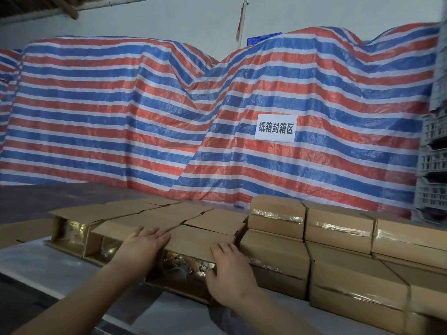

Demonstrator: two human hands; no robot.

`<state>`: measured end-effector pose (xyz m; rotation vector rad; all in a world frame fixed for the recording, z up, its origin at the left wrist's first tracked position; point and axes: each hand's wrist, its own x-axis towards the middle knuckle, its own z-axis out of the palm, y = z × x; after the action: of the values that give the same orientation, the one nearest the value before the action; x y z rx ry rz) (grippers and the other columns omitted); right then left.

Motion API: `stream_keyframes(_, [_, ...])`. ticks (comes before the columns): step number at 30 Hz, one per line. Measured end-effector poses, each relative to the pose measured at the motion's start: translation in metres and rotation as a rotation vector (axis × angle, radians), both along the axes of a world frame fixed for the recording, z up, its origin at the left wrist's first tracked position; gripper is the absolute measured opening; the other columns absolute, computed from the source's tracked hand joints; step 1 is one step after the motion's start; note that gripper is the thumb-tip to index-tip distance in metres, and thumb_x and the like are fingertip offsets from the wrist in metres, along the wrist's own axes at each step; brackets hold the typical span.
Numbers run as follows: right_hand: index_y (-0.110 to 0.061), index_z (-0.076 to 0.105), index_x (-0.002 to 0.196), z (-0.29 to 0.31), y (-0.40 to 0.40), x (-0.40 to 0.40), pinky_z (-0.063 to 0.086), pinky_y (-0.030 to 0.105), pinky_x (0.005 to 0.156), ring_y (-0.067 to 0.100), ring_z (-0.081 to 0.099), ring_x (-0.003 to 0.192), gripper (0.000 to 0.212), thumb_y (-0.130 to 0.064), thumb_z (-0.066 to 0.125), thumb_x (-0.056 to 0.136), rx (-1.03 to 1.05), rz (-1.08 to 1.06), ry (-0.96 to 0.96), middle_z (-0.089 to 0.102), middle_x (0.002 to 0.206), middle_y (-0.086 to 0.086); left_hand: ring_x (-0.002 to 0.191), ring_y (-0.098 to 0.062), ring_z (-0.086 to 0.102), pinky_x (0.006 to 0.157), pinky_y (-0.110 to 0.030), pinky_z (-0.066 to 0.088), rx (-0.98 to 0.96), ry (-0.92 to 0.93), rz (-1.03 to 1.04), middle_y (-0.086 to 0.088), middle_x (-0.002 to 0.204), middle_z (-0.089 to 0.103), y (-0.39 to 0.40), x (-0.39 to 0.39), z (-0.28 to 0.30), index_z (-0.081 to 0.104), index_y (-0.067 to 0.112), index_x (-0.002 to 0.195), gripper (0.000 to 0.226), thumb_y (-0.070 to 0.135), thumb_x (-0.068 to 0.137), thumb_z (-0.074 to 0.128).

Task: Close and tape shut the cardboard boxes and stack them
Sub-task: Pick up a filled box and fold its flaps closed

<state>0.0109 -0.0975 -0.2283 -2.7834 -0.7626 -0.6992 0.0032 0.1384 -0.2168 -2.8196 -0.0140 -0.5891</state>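
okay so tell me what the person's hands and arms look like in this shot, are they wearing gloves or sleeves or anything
Both the left hand and the right hand are bare: no gloves, and no rings show on the fingers in view. Both forearms are uncovered as far as the frame's bottom edge, with no sleeve, watch or wristband visible. The fingernails look short and plain, though the dim light hides finer detail.

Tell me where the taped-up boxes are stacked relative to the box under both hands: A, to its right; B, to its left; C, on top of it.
A: the taped boxes stand stacked right of the open-sided box that the left hand and right hand rest on.
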Motion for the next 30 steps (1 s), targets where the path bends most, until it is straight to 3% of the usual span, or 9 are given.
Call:
stream_keyframes(7, [-0.018,0.043,0.146,-0.001,0.002,-0.005,0.033,0.039,0.117,0.022,0.039,0.136,0.05,-0.031,0.039,0.098,0.07,0.012,-0.01,0.047,0.147,0.001,0.147,-0.013,0.02,0.12,-0.038,0.006,-0.054,-0.065,-0.029,0.007,0.158,0.029,-0.006,0.0,-0.001,0.028,0.031,0.15,0.068,0.032,0.09,0.06])
stream_keyframes(10, [-0.017,0.049,0.14,0.003,-0.002,-0.008,0.039,0.038,0.111,0.021,0.045,0.128,0.048,-0.032,0.037,0.097,0.072,0.04,-0.016,0.053,0.138,0.001,0.14,-0.009,0.033,0.116,-0.029,0.019,-0.181,-0.147,-0.094,0.009,0.151,0.042,-0.005,-0.006,-0.006,0.037,0.032,0.147,0.057,0.023,0.094,0.054])
stream_keyframes(13, [-0.018,0.06,0.121,0.01,-0.009,-0.012,0.047,0.037,0.1,0.021,0.053,0.115,0.042,-0.033,0.034,0.092,0.122,0.087,-0.008,0.062,0.12,0.001,0.108,-0.003,0.056,0.091,-0.019,0.044,-0.433,-0.212,-0.165,0.012,0.119,0.061,-0.006,-0.015,-0.006,0.045,0.035,0.135,0.044,0.02,0.095,0.054])
stream_keyframes(16, [-0.023,0.065,0.101,0.024,-0.013,-0.016,0.053,0.033,0.078,0.013,0.061,0.091,0.033,-0.036,0.036,0.091,0.252,0.108,0.022,0.067,0.096,-0.005,0.09,0.001,0.059,0.072,-0.014,0.047,-0.677,-0.219,-0.219,0.013,0.101,0.059,-0.007,-0.025,0.005,0.047,0.035,0.126,0.035,0.021,0.095,0.056])
stream_keyframes(18, [-0.023,0.064,0.086,0.039,-0.016,-0.017,0.047,0.028,0.061,0.009,0.061,0.073,0.028,-0.036,0.04,0.092,0.336,0.113,0.094,0.065,0.078,-0.007,0.095,-0.003,0.06,0.077,-0.018,0.05,-0.826,-0.269,-0.281,0.01,0.107,0.061,-0.011,-0.032,0.017,0.051,0.032,0.123,0.032,0.017,0.095,0.057])
stream_keyframes(21, [-0.021,0.051,0.065,0.065,-0.018,-0.023,0.036,0.028,0.054,0.01,0.051,0.058,0.031,-0.028,0.045,0.094,0.472,0.118,0.227,0.052,0.063,-0.005,0.105,-0.015,0.06,0.089,-0.037,0.054,-1.023,-0.313,-0.328,0.0,0.112,0.062,-0.022,-0.043,0.041,0.056,0.023,0.123,0.03,0.012,0.095,0.057])
stream_keyframes(25, [-0.02,0.037,0.059,0.087,-0.027,-0.026,0.026,0.031,0.054,0.014,0.037,0.056,0.035,-0.02,0.045,0.093,0.629,0.081,0.366,0.036,0.059,-0.004,0.107,-0.027,0.058,0.097,-0.047,0.048,-1.342,-0.063,-0.3,-0.009,0.116,0.062,-0.03,-0.057,0.07,0.061,0.02,0.118,0.022,0.019,0.096,0.058])
stream_keyframes(27, [-0.021,0.042,0.067,0.09,-0.034,-0.024,0.03,0.032,0.057,0.014,0.04,0.062,0.029,-0.022,0.045,0.095,0.686,0.039,0.445,0.039,0.066,-0.002,0.102,-0.033,0.062,0.084,-0.045,0.053,-1.607,0.109,-0.288,-0.015,0.115,0.062,-0.032,-0.064,0.078,0.059,0.017,0.122,0.03,0.027,0.093,0.061])
stream_keyframes(30, [-0.019,0.05,0.08,0.092,-0.05,-0.022,0.038,0.029,0.065,0.014,0.046,0.071,0.022,-0.024,0.044,0.101,0.714,-0.01,0.546,0.045,0.076,0.001,0.08,-0.033,0.07,0.063,-0.037,0.054,-1.781,0.202,-0.285,-0.022,0.1,0.071,-0.041,-0.064,0.075,0.059,0.007,0.118,0.044,0.031,0.083,0.069])
